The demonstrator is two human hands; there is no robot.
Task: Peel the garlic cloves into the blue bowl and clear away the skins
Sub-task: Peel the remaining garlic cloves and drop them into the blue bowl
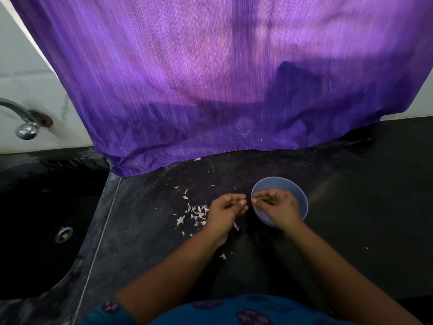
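Note:
A blue bowl (297, 191) stands on the dark counter (351, 207). My right hand (278, 207) hovers over the bowl's left half, fingers pinched together; something small may be in them, but I cannot make it out. My left hand (226, 207) sits just left of the bowl, fingers curled around a small pale piece, apparently a garlic clove (243, 202). The two sets of fingertips nearly meet. A heap of pale garlic skins (194, 213) lies on the counter left of my left hand.
A purple cloth (210, 78) hangs over the back of the counter. A black sink (46, 219) with a drain is at the left, and a metal tap (25, 127) is on the wall above it. Stray skin flakes (223, 255) lie between my forearms.

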